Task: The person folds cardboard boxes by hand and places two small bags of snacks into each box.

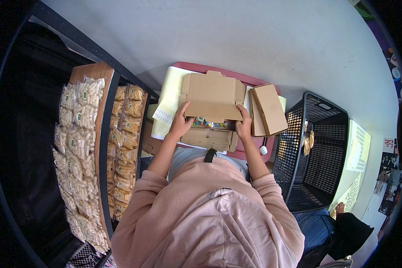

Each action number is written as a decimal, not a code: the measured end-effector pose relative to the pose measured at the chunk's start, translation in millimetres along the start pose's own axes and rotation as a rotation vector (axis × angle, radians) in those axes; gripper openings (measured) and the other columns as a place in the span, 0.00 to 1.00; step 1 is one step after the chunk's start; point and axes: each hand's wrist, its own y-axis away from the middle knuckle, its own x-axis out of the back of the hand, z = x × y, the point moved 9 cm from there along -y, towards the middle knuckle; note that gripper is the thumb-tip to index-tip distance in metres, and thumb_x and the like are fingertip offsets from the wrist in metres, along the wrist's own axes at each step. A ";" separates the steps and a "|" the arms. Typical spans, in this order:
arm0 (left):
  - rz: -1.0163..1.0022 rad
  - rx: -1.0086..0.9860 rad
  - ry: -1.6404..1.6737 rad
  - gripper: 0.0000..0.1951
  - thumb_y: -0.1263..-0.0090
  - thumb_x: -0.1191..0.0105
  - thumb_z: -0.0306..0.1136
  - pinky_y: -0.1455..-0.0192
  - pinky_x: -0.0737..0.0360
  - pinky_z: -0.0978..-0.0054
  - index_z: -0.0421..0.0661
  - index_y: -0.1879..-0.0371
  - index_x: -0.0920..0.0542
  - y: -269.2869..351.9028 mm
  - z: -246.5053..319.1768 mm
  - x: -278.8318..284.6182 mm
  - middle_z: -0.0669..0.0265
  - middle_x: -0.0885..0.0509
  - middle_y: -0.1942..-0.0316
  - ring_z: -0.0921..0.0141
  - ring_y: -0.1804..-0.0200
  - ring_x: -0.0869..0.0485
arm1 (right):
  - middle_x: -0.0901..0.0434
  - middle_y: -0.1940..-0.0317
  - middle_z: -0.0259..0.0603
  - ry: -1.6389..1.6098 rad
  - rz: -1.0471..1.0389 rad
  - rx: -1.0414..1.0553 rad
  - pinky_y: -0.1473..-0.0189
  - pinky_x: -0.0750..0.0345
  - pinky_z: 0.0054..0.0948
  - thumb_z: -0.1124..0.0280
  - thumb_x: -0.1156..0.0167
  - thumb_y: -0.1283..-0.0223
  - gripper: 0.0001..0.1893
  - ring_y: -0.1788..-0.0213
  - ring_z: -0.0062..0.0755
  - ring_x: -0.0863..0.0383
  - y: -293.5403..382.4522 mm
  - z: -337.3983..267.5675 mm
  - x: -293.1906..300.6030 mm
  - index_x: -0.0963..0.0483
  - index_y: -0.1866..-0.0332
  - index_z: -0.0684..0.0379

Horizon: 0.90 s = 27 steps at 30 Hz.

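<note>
A cardboard box (212, 88) with its lid partly folded over lies before me on a small maroon table (269, 147). Colourful packaged goods (217, 124) show through the gap under its front flap. My left hand (182, 120) holds the box's left side, thumb near the flap's edge. On the right side, my right hand (243, 121) grips the flap's corner and the box's side. Flattened cardboard (206, 138) lies beneath the box, nearer my body. Two closed cardboard boxes (271, 109) rest one on the other, askew, right of my right hand.
Shelves at the left hold bags of white snacks (83, 134) and bags of yellowish snacks (125, 160). Black plastic crates (325, 150) stand at the right with a few packets inside. A person's hand (340, 208) and dark clothing show at lower right. A wall rises behind the table.
</note>
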 end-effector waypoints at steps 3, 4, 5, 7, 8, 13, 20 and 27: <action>-0.084 -0.074 -0.031 0.45 0.56 0.34 0.31 0.35 0.41 0.64 0.47 0.36 0.45 2.0 0.5 -4.2 0.53 0.40 0.38 0.56 0.36 0.40 | 0.30 0.49 0.55 0.007 -0.037 -0.019 0.39 0.39 0.36 0.83 0.57 0.62 0.26 0.43 0.51 0.32 -3.4 6.3 -4.1 0.32 0.49 0.67; -0.097 -0.093 -0.049 0.48 0.58 0.32 0.33 0.34 0.42 0.64 0.47 0.36 0.47 3.4 1.8 -4.9 0.53 0.42 0.37 0.56 0.35 0.42 | 0.32 0.47 0.55 0.022 -0.068 -0.008 0.38 0.39 0.36 0.82 0.55 0.62 0.26 0.42 0.51 0.34 -2.8 5.7 -5.1 0.33 0.48 0.67; -0.111 -0.111 -0.068 0.51 0.61 0.30 0.34 0.34 0.43 0.63 0.47 0.36 0.48 4.7 3.3 -5.8 0.53 0.44 0.36 0.56 0.34 0.43 | 0.33 0.46 0.56 0.037 -0.099 0.003 0.38 0.40 0.36 0.80 0.54 0.61 0.27 0.41 0.52 0.35 -1.7 5.3 -4.7 0.34 0.47 0.67; -0.121 -0.126 -0.095 0.54 0.64 0.28 0.35 0.33 0.44 0.63 0.47 0.35 0.50 8.3 2.4 -7.1 0.53 0.47 0.35 0.56 0.34 0.46 | 0.38 0.42 0.56 0.046 -0.151 0.045 0.37 0.40 0.37 0.77 0.50 0.61 0.30 0.39 0.52 0.38 2.3 1.1 -5.1 0.37 0.44 0.65; -0.118 -0.123 -0.104 0.54 0.64 0.28 0.36 0.33 0.45 0.63 0.46 0.35 0.50 9.5 1.3 -7.4 0.53 0.48 0.35 0.56 0.33 0.46 | 0.40 0.41 0.56 0.041 -0.170 0.074 0.37 0.40 0.37 0.75 0.49 0.61 0.32 0.38 0.53 0.39 4.6 -2.0 -5.2 0.38 0.42 0.65; -0.067 -0.136 -0.075 0.54 0.63 0.28 0.36 0.33 0.45 0.62 0.46 0.35 0.50 11.3 -4.8 -8.6 0.53 0.47 0.35 0.56 0.33 0.46 | 0.48 0.37 0.55 0.133 -0.252 0.052 0.36 0.41 0.38 0.68 0.35 0.68 0.42 0.36 0.53 0.44 11.7 -14.9 -8.4 0.41 0.39 0.63; 0.069 -0.086 -0.032 0.49 0.63 0.29 0.34 0.37 0.39 0.61 0.48 0.38 0.44 7.5 -21.3 -14.1 0.54 0.37 0.40 0.55 0.39 0.38 | 0.46 0.37 0.51 0.100 -0.226 -0.030 0.37 0.38 0.38 0.70 0.29 0.75 0.44 0.36 0.50 0.42 12.9 -11.5 -10.9 0.37 0.41 0.58; 0.092 -0.013 -0.036 0.49 0.65 0.29 0.33 0.39 0.36 0.60 0.50 0.38 0.43 8.0 -27.5 -17.3 0.54 0.34 0.43 0.54 0.41 0.36 | 0.47 0.36 0.52 0.093 -0.221 -0.033 0.36 0.39 0.37 0.68 0.27 0.76 0.45 0.36 0.50 0.43 13.3 -12.1 -9.6 0.37 0.41 0.58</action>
